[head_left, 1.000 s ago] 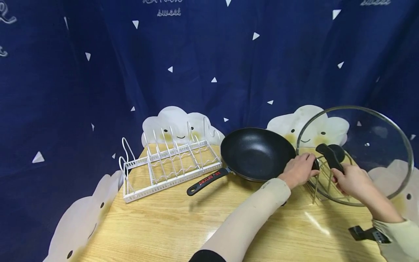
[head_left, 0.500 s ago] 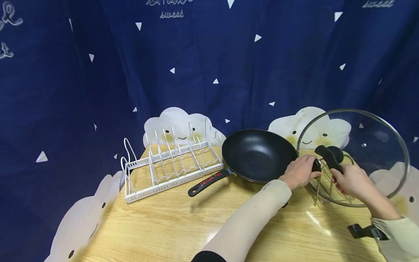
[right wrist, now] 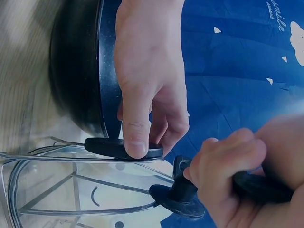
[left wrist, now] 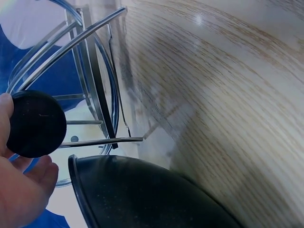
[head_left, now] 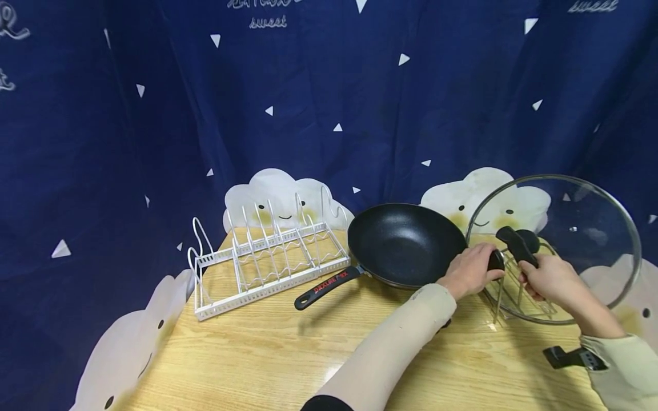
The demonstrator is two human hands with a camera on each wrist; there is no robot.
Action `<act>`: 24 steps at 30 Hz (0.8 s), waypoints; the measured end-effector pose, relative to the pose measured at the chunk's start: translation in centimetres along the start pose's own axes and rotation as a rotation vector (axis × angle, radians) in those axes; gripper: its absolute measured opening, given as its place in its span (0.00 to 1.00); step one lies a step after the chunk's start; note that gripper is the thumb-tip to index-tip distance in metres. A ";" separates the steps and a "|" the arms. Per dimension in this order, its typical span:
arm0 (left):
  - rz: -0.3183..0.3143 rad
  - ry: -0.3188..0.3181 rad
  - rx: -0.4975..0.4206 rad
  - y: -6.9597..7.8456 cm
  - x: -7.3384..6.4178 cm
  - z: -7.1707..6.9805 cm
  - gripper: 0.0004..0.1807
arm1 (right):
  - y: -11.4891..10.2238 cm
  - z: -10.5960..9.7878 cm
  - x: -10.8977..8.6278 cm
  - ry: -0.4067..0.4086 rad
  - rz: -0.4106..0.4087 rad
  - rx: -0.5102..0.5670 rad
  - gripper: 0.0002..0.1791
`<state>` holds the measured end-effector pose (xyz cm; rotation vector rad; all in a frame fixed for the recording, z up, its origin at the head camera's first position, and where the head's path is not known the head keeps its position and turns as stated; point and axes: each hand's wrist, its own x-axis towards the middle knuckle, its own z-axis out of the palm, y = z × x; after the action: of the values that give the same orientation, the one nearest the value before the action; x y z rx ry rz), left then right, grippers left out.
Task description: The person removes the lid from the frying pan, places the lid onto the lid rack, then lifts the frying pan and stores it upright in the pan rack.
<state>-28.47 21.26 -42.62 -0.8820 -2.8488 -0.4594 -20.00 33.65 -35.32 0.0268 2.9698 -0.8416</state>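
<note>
At the right of the table stands a large, upright glass lid [head_left: 598, 234] with a metal rim. My right hand [head_left: 557, 282] grips its black handle [head_left: 516, 246], which has a round base. My left hand [head_left: 469, 270] pinches a round black knob [left wrist: 39, 124] between thumb and fingers. In the right wrist view the knob sits beside a metal wire rack [right wrist: 90, 210]; whether it belongs to a second lid I cannot tell. Left of the hands rests a black wok [head_left: 403, 242], its long handle [head_left: 329, 287] pointing front left.
A white wire rack [head_left: 272, 290] with several upright dividers stands left of the wok. Behind the wooden table [head_left: 247, 359] hangs a dark blue curtain [head_left: 308, 74] with white triangles and clouds. A black strap [head_left: 573, 358] is at the right sleeve.
The large glass lid has shifted slightly down and to the left, with my right hand still on its handle. My left hand stays at the knob. The wok and white rack have not moved.
</note>
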 end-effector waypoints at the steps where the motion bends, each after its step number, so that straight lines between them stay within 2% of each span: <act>1: 0.000 -0.001 0.004 0.0 0.0 0.1 0.29 | 0.0 0.0 0.0 -0.004 0.004 0.000 0.27; 11: 0.007 0.006 0.002 0.0 -0.1 -0.1 0.30 | -0.2 0.0 0.2 0.009 -0.002 0.030 0.26; 24: 0.010 -0.004 0.005 -0.2 0.1 -0.2 0.30 | -0.4 0.2 0.2 -0.024 0.027 0.193 0.24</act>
<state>-28.63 21.07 -42.52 -0.8969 -2.8462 -0.4496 -20.25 33.22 -35.26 0.0647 2.8483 -1.1125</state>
